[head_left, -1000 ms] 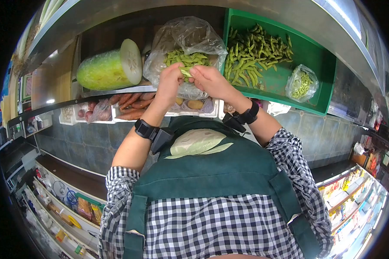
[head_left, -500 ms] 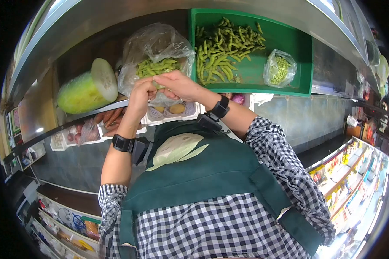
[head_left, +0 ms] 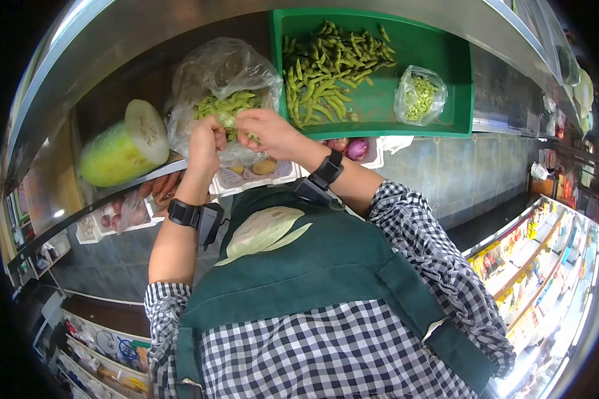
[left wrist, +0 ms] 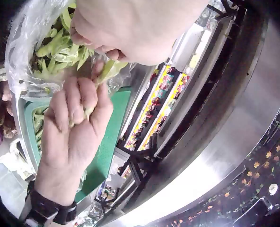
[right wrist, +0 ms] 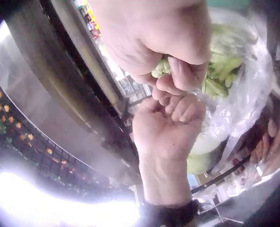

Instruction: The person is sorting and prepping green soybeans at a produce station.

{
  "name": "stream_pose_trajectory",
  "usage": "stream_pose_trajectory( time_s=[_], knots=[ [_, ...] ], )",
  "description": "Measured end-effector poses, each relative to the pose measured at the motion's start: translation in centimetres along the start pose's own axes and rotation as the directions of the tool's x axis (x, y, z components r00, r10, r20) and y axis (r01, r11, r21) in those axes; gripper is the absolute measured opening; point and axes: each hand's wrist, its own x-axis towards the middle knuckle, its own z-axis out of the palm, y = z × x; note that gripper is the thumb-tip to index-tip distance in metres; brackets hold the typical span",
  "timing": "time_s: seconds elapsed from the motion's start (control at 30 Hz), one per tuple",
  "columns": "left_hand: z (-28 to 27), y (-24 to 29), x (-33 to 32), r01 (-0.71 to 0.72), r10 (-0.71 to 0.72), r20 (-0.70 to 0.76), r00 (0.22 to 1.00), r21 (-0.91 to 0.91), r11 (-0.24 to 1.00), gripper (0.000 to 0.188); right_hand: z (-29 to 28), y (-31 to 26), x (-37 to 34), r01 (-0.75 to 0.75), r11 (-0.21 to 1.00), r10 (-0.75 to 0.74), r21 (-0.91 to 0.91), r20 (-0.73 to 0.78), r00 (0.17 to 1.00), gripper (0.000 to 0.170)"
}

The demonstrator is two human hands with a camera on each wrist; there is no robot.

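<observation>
Between the open plastic bag (head_left: 236,63) and my dark apron (head_left: 279,266), in the head view, both my hands come close together. My left hand (head_left: 205,143) and right hand (head_left: 269,133) have curled fingers, with a narrow gap between them. The loose pods (head_left: 225,104) in the bag lie just beyond the fingers, away from my body. The green crate (head_left: 465,86) is to the right, so my right hand is nearer to its wall; the cut melon (head_left: 116,151) is on the left side. Some room is visible from my wrists back to the apron, but the crate edge is close at the right.

From the left wrist, one pod (left wrist: 111,71) shows at the tips of my left fingers, held in a narrow pinch. Its long axis goes slanting toward my right fingers, which meet its other end. A bit of green also shows inside the curled right fingers.

From the right wrist, my right thumb and fingers close narrowly on a green piece (right wrist: 161,69); whether it is the same pod, I cannot tell. My left fingers are curled just beside, and what they hold is hidden here. The bag is close beside both hands.
</observation>
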Motion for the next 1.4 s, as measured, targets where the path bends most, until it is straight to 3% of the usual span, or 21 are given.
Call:
stream_pose_trajectory(
  time_s=[0.1, 0.17, 0.23, 0.3, 0.33, 0.37, 0.43, 0.53, 0.67, 0.73, 0.77, 0.83, 0.87, 0.93, 1.0, 1.07, 1.1, 1.17, 1.3, 1.37, 1.4],
  knots=[
    [-1.1, 0.0, 0.8, -0.016, 0.020, -0.061, 0.998, 0.064, 0.998, 0.010, -3.2, -1.4, -2.7, 0.008, 0.995, -0.005, 0.097, -0.025, 1.000, 0.013],
    [-1.5, 0.2, 0.6, -0.045, 0.054, -0.080, 0.995, 0.103, 0.994, 0.020, -6.8, -2.9, -5.4, 0.102, 0.990, -0.087, 0.100, -0.140, 0.986, 0.016],
    [-2.1, 0.0, 0.2, -0.112, 0.137, -0.138, 0.981, 0.173, 0.978, 0.012, -10.2, -5.0, -8.3, 0.262, 0.960, -0.165, 0.095, -0.563, 0.810, 0.016],
    [-2.8, -1.2, 0.3, -0.173, 0.203, -0.129, 0.971, 0.211, 0.962, 0.007, -15.5, -7.1, -11.0, 0.447, 0.888, -0.385, -0.109, -0.708, 0.592, 0.018],
    [-2.9, -1.6, 0.2, -0.233, 0.271, -0.125, 0.954, 0.256, 0.938, 0.004, -18.5, -8.2, -12.3, 0.459, 0.847, -0.494, -0.270, -0.719, 0.489, 0.019],
    [-2.5, -1.7, -0.2, -0.233, 0.270, -0.123, 0.955, 0.254, 0.939, 0.004, -21.5, -9.2, -13.4, 0.450, 0.786, -0.598, -0.423, -0.704, 0.383, 0.021],
    [-1.7, -1.9, -1.0, -0.244, 0.272, -0.067, 0.960, 0.276, 0.930, 0.010, -26.8, -10.7, -14.3, 0.409, 0.630, -0.775, -0.660, -0.575, 0.264, 0.028],
    [-1.2, -2.9, -0.9, -0.234, 0.245, 0.005, 0.970, 0.307, 0.923, 0.010, -30.8, -11.6, -14.1, 0.260, 0.621, -0.777, -0.740, -0.537, 0.328, 0.032],
    [-0.7, -2.9, -1.3, -0.232, 0.233, 0.032, 0.972, 0.308, 0.923, 0.011, -32.1, -11.8, -13.9, 0.319, 0.693, -0.721, -0.646, -0.605, 0.340, 0.028],
    [-1.0, -2.9, -1.5, -0.232, 0.230, 0.044, 0.972, 0.295, 0.927, 0.011, -32.7, -11.3, -13.5, 0.421, 0.631, -0.764, -0.652, -0.617, 0.189, 0.019],
    [-1.3, -2.9, -1.7, -0.230, 0.229, 0.037, 0.973, 0.298, 0.927, 0.011, -32.9, -11.1, -13.5, 0.422, 0.634, -0.762, -0.648, -0.618, 0.195, 0.019],
    [-1.9, -3.0, -1.7, -0.218, 0.217, 0.037, 0.975, 0.293, 0.931, 0.011, -32.1, -11.0, -13.4, 0.159, 0.501, -0.864, -0.851, -0.482, 0.143, 0.013],
    [-2.2, -3.1, -1.9, -0.216, 0.217, 0.028, 0.976, 0.293, 0.932, 0.011, -31.6, -10.9, -13.3, 0.161, 0.502, -0.863, -0.850, -0.482, 0.151, 0.013],
    [-2.6, -3.5, -2.0, -0.228, 0.233, 0.016, 0.972, 0.276, 0.934, 0.010, -28.3, -11.1, -12.7, -0.052, 0.260, -0.964, -0.964, -0.262, 0.052, 0.011],
    [-2.6, -3.8, -2.3, -0.215, 0.224, -0.004, 0.975, 0.267, 0.939, 0.010, -23.4, -10.3, -10.7, 0.085, 0.352, -0.922, -0.932, -0.330, 0.201, 0.013],
    [-2.1, -3.9, -2.7, -0.205, 0.217, -0.016, 0.976, 0.259, 0.944, 0.010, -19.5, -7.9, -7.6, 0.062, 0.381, -0.811, -0.923, -0.301, 0.501, 0.013],
    [-1.5, -3.7, -3.0, -0.186, 0.198, -0.018, 0.980, 0.269, 0.945, 0.010, -18.5, -6.1, -6.1, 0.086, 0.261, -0.789, -0.962, -0.162, 0.593, 0.017],
    [-0.9, -3.5, -3.2, -0.167, 0.181, -0.022, 0.983, 0.280, 0.945, 0.009, -17.3, -3.1, -3.3, 0.000, -0.081, -0.772, -0.997, 0.063, 0.633, 0.022],
    [-1.0, -3.1, -3.2, -0.190, 0.189, 0.028, 0.982, 0.260, 0.947, 0.009, -14.8, -0.5, -2.5, -0.169, -0.178, -0.802, -0.969, 0.044, 0.595, 0.024],
    [-1.4, -3.2, -3.3, -0.182, 0.181, 0.028, 0.983, 0.233, 0.955, 0.008, -15.1, 0.5, -3.3, -0.253, -0.198, -0.651, -0.947, -0.066, 0.756, 0.023],
    [-1.6, -3.3, -3.3, -0.172, 0.174, 0.013, 0.985, 0.229, 0.958, 0.008, -15.2, 0.5, -3.6, -0.251, -0.201, -0.649, -0.947, -0.063, 0.758, 0.023]
  ],
)
